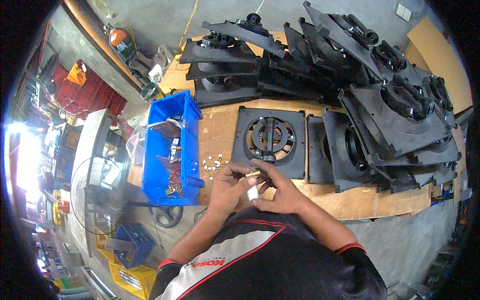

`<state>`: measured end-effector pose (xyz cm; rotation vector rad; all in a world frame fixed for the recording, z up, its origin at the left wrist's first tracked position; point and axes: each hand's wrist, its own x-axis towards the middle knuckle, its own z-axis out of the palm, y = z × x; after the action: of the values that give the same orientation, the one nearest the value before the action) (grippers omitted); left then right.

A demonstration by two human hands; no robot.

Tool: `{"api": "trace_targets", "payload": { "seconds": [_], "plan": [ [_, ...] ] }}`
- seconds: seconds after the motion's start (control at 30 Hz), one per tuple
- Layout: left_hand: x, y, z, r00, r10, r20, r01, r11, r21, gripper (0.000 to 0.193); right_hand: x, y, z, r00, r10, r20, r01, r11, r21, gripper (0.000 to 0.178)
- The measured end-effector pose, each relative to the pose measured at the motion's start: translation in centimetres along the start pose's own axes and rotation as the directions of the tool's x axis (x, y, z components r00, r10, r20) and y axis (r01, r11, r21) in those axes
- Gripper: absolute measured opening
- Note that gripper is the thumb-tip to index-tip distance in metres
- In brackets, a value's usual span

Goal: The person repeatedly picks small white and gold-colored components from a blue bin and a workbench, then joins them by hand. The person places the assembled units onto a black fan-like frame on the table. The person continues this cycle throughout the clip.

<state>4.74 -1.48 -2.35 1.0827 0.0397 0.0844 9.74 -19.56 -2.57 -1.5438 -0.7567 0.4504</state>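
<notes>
Close to my body, above the table's near edge, my two hands meet around a small brass fitting and a white piece. My left hand pinches the brass fitting between thumb and fingers. The fingertips of my right hand also touch the fitting, and its thumb presses the white piece below. Whether the two pieces are joined cannot be made out. Just beyond my hands a square black burner plate with a round ring and a central tube lies flat. Several small brass parts with white ends lie loose left of it.
A blue bin with dividers and small metal parts stands on the wooden table at left. Stacks of black plates crowd the back and right. A wire fan and a yellow crate are at lower left.
</notes>
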Motion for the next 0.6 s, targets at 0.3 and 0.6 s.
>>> {"api": "trace_targets", "payload": {
  "seconds": [0.3, 0.6],
  "plan": [
    [0.2, 1.8, -1.8, 0.988, 0.154, -0.020, -0.140, 0.940, 0.311, 0.025, 0.7, -0.8, -0.6, 0.996, 0.091, 0.023, -0.090, 0.995, -0.034, 0.089],
    [0.7, 6.6, 1.1, 0.981, 0.034, 0.191, -0.187, 0.435, 0.881, 0.029, 0.7, -0.4, -1.7, 0.993, 0.115, -0.002, -0.113, 0.968, -0.225, 0.073]
  ]
}}
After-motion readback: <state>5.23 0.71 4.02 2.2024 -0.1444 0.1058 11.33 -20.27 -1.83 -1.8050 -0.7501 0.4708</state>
